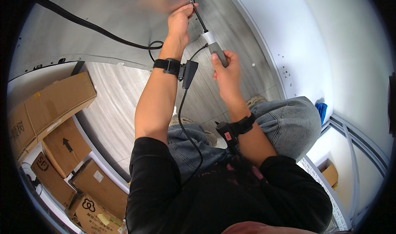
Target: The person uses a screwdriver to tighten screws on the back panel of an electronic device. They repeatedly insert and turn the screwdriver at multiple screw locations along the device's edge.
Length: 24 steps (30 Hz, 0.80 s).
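Note:
My right hand (227, 75) is wrapped round the grey handle of a screwdriver (218, 54), which has a white collar and a long thin dark shaft slanting up to the left. My left hand (180, 21) is closed in a pinch by the shaft's far end, close to a shiny grey metal panel (119, 17). A small bright bit shows at its fingertips, too small to name. The panel mirrors the hand as a blur. A thin black cable (194, 56) runs from near the left wrist toward the screwdriver's collar; whether it joins the tool I cannot tell.
A thick black cable (97, 28) crosses the metal panel. Cardboard boxes (66, 145) are stacked at the left. A white wall (305, 40) curves along the right, with a blue cloth-like thing (321, 111) and a metal frame (350, 143) below. Both wrists wear strapped devices.

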Each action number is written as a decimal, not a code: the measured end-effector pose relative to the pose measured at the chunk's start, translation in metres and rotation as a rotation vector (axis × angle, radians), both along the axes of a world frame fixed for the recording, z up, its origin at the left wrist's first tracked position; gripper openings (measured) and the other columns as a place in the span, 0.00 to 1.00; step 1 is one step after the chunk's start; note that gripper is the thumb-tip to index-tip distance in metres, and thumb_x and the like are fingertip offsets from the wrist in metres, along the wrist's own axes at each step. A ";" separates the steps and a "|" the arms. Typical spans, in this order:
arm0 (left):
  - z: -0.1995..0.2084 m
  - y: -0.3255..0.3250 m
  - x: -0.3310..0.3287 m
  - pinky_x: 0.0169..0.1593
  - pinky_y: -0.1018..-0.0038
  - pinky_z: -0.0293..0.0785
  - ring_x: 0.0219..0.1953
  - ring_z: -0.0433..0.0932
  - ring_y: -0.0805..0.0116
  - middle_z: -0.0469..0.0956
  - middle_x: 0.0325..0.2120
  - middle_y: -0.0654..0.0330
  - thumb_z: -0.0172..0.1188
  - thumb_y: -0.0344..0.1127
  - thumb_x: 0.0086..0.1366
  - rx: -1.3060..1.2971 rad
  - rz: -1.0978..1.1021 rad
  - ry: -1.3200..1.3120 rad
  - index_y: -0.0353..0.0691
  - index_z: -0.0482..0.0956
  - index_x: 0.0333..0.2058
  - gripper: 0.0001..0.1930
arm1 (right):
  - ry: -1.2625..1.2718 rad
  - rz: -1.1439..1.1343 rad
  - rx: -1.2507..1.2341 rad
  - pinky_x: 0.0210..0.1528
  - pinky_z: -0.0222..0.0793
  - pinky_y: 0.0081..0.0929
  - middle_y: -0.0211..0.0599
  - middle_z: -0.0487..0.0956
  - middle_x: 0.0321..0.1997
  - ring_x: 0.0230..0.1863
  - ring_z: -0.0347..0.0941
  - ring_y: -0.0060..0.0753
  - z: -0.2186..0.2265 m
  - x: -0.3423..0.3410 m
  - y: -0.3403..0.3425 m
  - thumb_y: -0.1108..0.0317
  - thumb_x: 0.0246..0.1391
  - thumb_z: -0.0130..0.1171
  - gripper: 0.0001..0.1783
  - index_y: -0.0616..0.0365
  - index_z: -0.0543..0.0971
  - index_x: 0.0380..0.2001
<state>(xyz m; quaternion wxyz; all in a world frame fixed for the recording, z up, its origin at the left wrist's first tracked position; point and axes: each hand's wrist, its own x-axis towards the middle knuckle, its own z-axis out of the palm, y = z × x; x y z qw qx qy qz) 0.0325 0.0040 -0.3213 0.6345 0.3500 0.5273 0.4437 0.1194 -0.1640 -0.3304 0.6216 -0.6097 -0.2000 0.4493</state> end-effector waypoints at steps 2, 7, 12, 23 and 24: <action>0.000 0.000 -0.001 0.41 0.79 0.54 0.34 0.68 0.81 0.80 0.35 0.70 0.52 0.35 0.62 0.010 -0.009 -0.010 0.46 0.81 0.38 0.10 | -0.079 0.014 0.011 0.12 0.52 0.16 0.32 0.71 0.20 0.12 0.57 0.15 0.001 0.000 0.001 0.54 0.59 0.53 0.17 0.60 0.69 0.35; -0.007 -0.001 -0.004 0.40 0.80 0.54 0.34 0.67 0.82 0.80 0.34 0.70 0.52 0.34 0.62 0.028 0.008 -0.059 0.46 0.81 0.38 0.09 | 0.613 0.177 -0.126 0.12 0.51 0.16 0.32 0.71 0.19 0.12 0.57 0.15 0.029 0.024 0.002 0.52 0.61 0.48 0.20 0.61 0.69 0.35; -0.004 -0.001 -0.001 0.40 0.80 0.54 0.33 0.67 0.82 0.80 0.34 0.71 0.52 0.34 0.62 0.026 0.001 -0.027 0.47 0.81 0.36 0.09 | 0.289 0.223 -0.253 0.15 0.56 0.21 0.34 0.72 0.19 0.13 0.61 0.21 0.015 0.028 0.007 0.51 0.60 0.49 0.21 0.61 0.69 0.36; 0.004 -0.009 0.000 0.42 0.79 0.54 0.36 0.67 0.80 0.79 0.33 0.72 0.52 0.36 0.62 0.017 -0.040 0.012 0.46 0.82 0.37 0.09 | -0.066 0.293 -0.192 0.25 0.63 0.26 0.33 0.73 0.24 0.22 0.68 0.27 0.014 0.026 0.014 0.57 0.56 0.56 0.18 0.62 0.71 0.37; 0.005 -0.009 0.000 0.43 0.78 0.54 0.36 0.67 0.79 0.78 0.33 0.72 0.52 0.37 0.63 0.018 -0.043 0.013 0.45 0.82 0.37 0.10 | 0.036 0.316 -0.207 0.26 0.63 0.26 0.33 0.73 0.25 0.22 0.68 0.27 0.016 0.029 0.014 0.56 0.57 0.54 0.18 0.62 0.71 0.37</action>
